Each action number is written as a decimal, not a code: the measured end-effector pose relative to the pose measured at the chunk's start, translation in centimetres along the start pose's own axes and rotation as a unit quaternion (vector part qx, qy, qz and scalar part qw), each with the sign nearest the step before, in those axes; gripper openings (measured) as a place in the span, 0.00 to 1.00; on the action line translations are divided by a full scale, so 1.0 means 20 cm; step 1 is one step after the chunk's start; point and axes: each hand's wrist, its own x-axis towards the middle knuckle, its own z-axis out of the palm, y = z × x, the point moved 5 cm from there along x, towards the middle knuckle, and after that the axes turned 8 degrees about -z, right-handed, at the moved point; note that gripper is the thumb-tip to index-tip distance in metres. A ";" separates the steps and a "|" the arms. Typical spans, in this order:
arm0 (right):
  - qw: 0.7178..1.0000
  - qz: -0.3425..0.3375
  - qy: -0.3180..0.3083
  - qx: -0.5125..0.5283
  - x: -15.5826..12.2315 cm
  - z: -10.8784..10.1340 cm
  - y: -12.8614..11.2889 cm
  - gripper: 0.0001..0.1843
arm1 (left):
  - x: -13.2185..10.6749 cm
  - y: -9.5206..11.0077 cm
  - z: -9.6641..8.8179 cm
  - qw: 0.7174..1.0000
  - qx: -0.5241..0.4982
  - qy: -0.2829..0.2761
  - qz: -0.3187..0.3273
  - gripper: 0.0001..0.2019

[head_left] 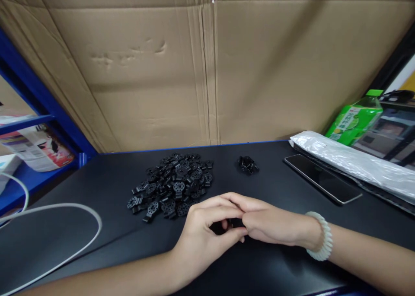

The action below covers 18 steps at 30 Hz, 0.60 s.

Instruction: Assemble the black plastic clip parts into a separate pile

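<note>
My left hand (207,233) and my right hand (270,222) meet over the near middle of the dark tabletop, fingertips touching. Both are closed around a small black piece (236,222), mostly hidden by the fingers, so its kind cannot be made out. A pale coiled band (320,236) circles my right wrist. Beyond my left hand lies a heap of small black plastic parts (178,181), each with a round, perforated head and a short tab. Farther back, a smaller cluster of shiny black pieces (248,164) sits apart from the heap.
At right lies a phone (320,177) beside a silvery plastic-wrapped package (350,164), with a green bottle (356,116) behind. A white cable (97,220) loops over the left side. Cardboard (145,71) walls the back; a blue shelf frame (69,132) stands left.
</note>
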 end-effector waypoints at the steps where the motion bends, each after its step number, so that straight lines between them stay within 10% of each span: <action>1: 1.000 0.001 0.007 0.001 0.00 0.00 0.00 0.21 | 0.00 0.01 0.00 1.000 -0.002 -0.001 0.002 0.07; 10: 0.995 -0.016 0.022 0.092 0.00 0.03 0.00 0.25 | 0.00 0.00 0.00 1.000 -0.019 0.011 0.010 0.08; 18: 0.992 -0.018 0.063 0.109 0.00 0.01 0.03 0.40 | 0.01 -0.10 -0.02 0.977 -0.175 0.050 -0.113 0.05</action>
